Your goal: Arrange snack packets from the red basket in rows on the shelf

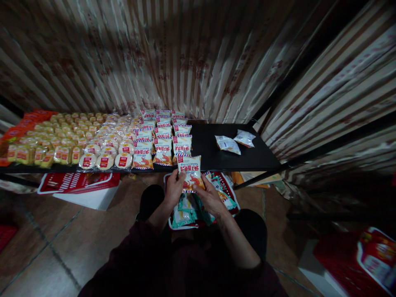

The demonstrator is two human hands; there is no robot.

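Observation:
Between my two hands is a white and orange snack bag (189,170) with red lettering and a striped edge, its front facing me. My left hand (175,187) grips its left side, thumb on the front. At its lower right corner, my right hand (211,198) pinches the bag. Just beyond, columns of matching snack bags (162,150) lie overlapped on the black shelf (204,140). Below my hands stands a red basket (234,197) with green and white packets (182,216) in it, partly hidden by my arms.
Wrapped round cakes (105,159) and yellow packaged cakes (62,152) fill the shelf's left part. Two pale packets (228,144) lie on its right. Another red basket (77,181) is under the shelf, and a red basket (349,255) stands at lower right. Striped curtain (198,62) hangs behind.

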